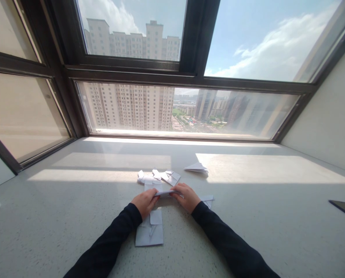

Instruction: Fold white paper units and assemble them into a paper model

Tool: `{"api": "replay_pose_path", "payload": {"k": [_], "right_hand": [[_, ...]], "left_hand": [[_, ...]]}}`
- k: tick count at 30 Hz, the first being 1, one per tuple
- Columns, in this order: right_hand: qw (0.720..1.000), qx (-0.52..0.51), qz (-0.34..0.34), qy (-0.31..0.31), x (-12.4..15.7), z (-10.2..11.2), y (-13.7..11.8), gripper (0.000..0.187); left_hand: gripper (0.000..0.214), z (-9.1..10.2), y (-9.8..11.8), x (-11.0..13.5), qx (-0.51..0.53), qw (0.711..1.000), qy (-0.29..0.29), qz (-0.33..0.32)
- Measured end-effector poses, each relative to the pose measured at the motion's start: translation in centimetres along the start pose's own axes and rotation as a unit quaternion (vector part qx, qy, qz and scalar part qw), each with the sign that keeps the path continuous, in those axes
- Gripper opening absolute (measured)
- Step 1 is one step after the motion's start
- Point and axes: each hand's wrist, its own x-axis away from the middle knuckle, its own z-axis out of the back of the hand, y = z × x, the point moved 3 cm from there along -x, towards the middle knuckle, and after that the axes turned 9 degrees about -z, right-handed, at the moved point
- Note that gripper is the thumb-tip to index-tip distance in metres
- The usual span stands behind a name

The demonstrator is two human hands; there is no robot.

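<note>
Below the dark window frame (131, 77), a pale speckled sill (247, 224) lies partly in sunlight. Left hand (145, 202) and right hand (186, 197) have their fingers closed on opposite ends of a folded paper strip (164, 193), which is between them (other folded papers (145, 237) lie near).

Free passage rightward across the sill (271, 212); folded papers (157, 175) obstructing ahead.

Dark-framed window (186, 79) (towers (128, 106) beyond), speckled sill (271, 208)
</note>
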Motion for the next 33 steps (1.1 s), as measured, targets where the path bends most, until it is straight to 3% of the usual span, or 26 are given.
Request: {"api": "replay_pose_path", "payload": {"k": [33], "right_hand": [[1.000,-0.010,-0.001,0.011,-0.03,-0.14,0.14,0.009]], "left_hand": [[0.026,0.30,0.35,-0.04,-0.023,0.999,-0.021,0.022]]}}
